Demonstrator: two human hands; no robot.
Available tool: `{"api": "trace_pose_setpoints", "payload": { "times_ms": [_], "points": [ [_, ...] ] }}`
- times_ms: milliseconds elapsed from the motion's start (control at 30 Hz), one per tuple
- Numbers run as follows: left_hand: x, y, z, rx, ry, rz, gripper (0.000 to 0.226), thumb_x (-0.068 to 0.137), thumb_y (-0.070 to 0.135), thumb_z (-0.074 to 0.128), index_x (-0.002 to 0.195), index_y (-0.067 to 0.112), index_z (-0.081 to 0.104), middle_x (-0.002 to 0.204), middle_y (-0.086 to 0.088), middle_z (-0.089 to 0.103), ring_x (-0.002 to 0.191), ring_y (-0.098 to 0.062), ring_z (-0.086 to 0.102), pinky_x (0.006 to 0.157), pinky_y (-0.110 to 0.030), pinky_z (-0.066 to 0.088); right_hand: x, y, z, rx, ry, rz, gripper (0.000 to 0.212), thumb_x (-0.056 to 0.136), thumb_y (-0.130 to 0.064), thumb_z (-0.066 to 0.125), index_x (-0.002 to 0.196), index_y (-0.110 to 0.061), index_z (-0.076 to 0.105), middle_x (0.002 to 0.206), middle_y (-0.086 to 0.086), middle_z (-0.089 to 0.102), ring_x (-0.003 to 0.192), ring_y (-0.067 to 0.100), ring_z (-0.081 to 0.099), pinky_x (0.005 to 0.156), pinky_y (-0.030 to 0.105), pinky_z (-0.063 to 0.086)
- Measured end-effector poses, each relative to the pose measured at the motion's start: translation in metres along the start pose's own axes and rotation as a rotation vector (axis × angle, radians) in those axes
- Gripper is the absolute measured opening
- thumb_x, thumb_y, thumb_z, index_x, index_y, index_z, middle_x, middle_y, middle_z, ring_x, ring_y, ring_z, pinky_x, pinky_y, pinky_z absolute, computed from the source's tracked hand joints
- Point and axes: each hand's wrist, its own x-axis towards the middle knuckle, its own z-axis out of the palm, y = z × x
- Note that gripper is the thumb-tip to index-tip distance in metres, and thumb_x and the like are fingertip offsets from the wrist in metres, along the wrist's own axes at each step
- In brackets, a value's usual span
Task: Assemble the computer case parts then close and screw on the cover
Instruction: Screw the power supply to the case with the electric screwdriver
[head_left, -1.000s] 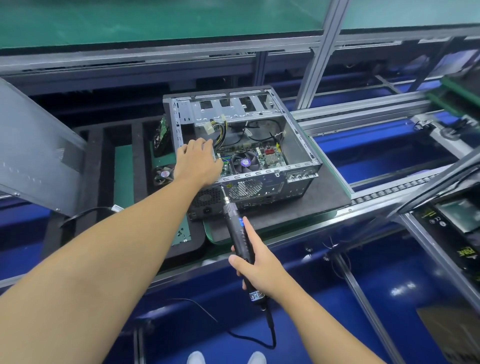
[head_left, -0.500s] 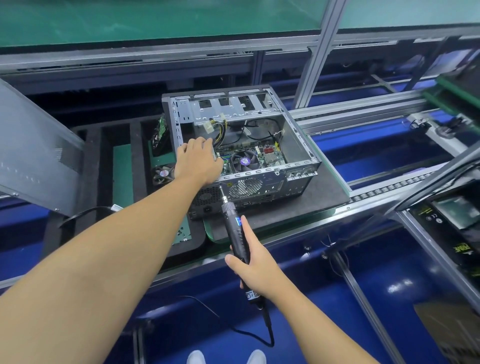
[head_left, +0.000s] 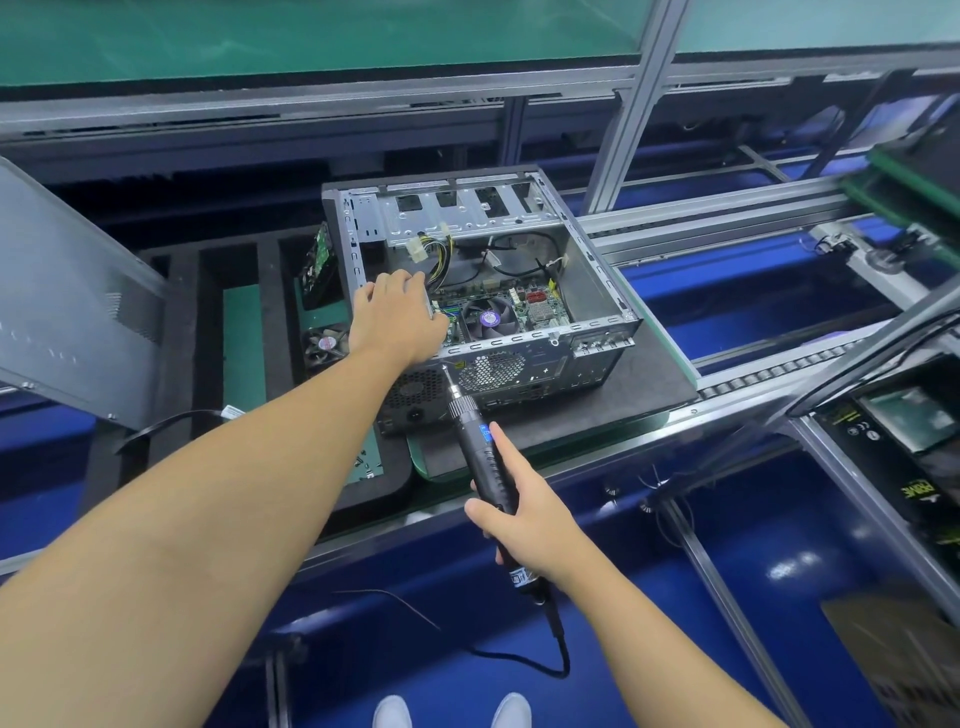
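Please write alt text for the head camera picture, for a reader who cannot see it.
A person's right hand holds an electric screwdriver with its bit against the rear panel of an open computer case, while the left hand rests on the case's near left edge. The case lies on a dark mat.

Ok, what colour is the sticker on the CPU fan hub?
The sticker is purple; head view shows it best.

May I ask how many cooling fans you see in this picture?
2. The CPU fan sits inside the open computer case; the loose fan lies in the foam tray left of it. More may be hidden behind the rear grilles.
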Motion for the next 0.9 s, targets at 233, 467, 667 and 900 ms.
{"api": "trace_pose_setpoints", "payload": {
  "times_ms": [233,467,667,900],
  "points": [
    [-0.001,0.000,0.000,0.003,0.007,0.000,0.067,0.089,0.046,0.036,0.148,0.014,0.036,0.145,-0.005,0.045,0.133,-0.024,0.038,0.112,-0.044,0.026,0.002,-0.005,0.004,0.020,-0.035,0.015,0.085,0.089,-0.036,0.064,0.128,-0.086,0.007,0.081,-0.029,0.066,0.065,0.005,0.063,0.061,0.028,0.060],
    [-0.001,0.001,-0.001,-0.001,0.013,0.004,0.063,0.090,0.045,0.037,0.146,0.014,0.039,0.144,-0.006,0.046,0.131,-0.025,0.039,0.111,-0.044,0.026,0.002,-0.008,0.011,0.120,-0.035,0.040,0.080,0.084,-0.044,0.066,0.124,-0.090,0.014,0.100,-0.009,0.071,0.069,0.011,0.064,0.062,0.031,0.058],
    [-0.001,0.001,-0.001,-0.007,0.017,0.000,0.061,0.091,0.044,0.037,0.144,0.015,0.040,0.143,-0.005,0.046,0.131,-0.024,0.039,0.111,-0.044,0.026,0.004,-0.009,0.012,0.137,-0.035,0.080,0.084,0.083,-0.047,0.067,0.135,-0.082,0.013,0.098,-0.007,0.072,0.067,0.010,0.063,0.062,0.031,0.059],
    [-0.001,0.001,0.000,-0.022,0.015,0.005,0.063,0.091,0.046,0.036,0.146,0.015,0.038,0.144,-0.004,0.045,0.132,-0.024,0.038,0.112,-0.043,0.025,0.003,-0.014,0.012,0.160,-0.056,0.103,0.089,0.089,-0.037,0.068,0.154,-0.062,0.012,0.086,-0.017,0.067,0.066,0.011,0.061,0.060,0.030,0.057]
  ]
}}
